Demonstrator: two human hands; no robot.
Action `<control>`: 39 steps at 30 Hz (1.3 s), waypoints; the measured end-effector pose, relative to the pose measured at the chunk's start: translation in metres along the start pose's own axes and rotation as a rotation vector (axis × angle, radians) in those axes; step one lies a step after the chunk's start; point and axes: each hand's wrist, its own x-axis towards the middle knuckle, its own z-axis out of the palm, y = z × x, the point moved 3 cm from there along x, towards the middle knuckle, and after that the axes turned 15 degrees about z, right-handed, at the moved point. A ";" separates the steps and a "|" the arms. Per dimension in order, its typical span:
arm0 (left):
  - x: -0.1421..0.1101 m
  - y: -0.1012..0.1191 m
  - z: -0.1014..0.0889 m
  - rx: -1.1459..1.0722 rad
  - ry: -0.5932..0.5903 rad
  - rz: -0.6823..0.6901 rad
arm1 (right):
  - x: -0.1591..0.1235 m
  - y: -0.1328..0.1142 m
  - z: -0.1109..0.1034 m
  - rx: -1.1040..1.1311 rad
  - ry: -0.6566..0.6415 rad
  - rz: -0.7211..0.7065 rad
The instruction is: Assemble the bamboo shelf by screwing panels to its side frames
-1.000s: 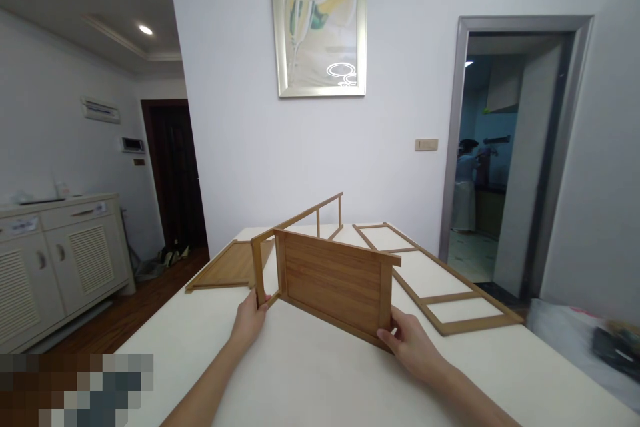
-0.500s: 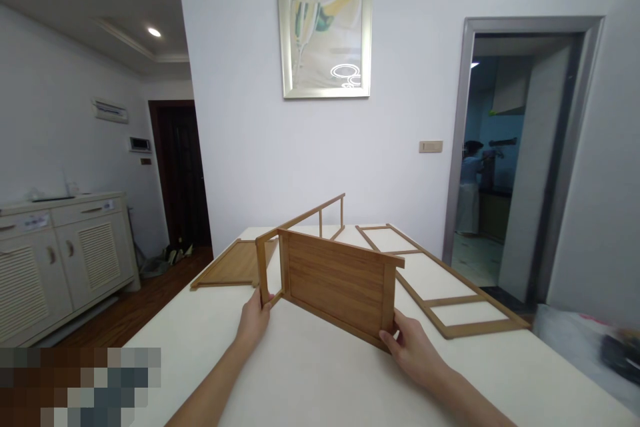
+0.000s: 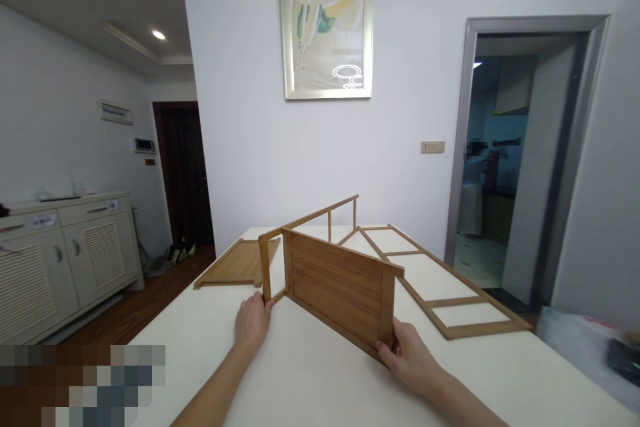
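A wooden slatted panel (image 3: 337, 287) stands on edge on the white table (image 3: 310, 380), joined at its left end to an upright wooden side frame (image 3: 310, 230) that runs away from me. My left hand (image 3: 253, 320) grips the near post of that side frame at its foot. My right hand (image 3: 403, 350) holds the lower right corner of the slatted panel, fingers wrapped round its end post.
A long open wooden frame (image 3: 440, 280) lies flat on the right of the table. Another flat wooden panel (image 3: 233, 263) lies at the far left. A white sideboard (image 3: 55, 253) stands left; a doorway (image 3: 505, 167) with a person beyond is right. A framed picture (image 3: 327, 33) hangs ahead.
The panel and side frame have shifted slightly right and nearer to me, both hands keeping their grip. The view has turned a little to the left.
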 end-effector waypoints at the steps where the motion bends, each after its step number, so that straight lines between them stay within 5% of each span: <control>1: 0.000 -0.001 0.000 0.015 -0.014 -0.001 | 0.000 0.000 0.001 -0.001 -0.010 -0.005; 11: 0.007 -0.014 0.008 0.065 -0.149 0.052 | -0.003 -0.003 0.001 -0.026 -0.010 -0.020; 19: 0.019 -0.037 0.015 0.069 -0.389 0.199 | -0.002 -0.002 0.003 -0.033 -0.004 -0.011; 31: 0.015 -0.036 -0.003 -0.053 -0.301 0.315 | 0.000 0.003 0.007 -0.053 -0.031 0.034; 39: 0.039 -0.049 -0.002 0.036 -0.091 0.109 | 0.009 0.001 0.009 -0.179 0.075 0.121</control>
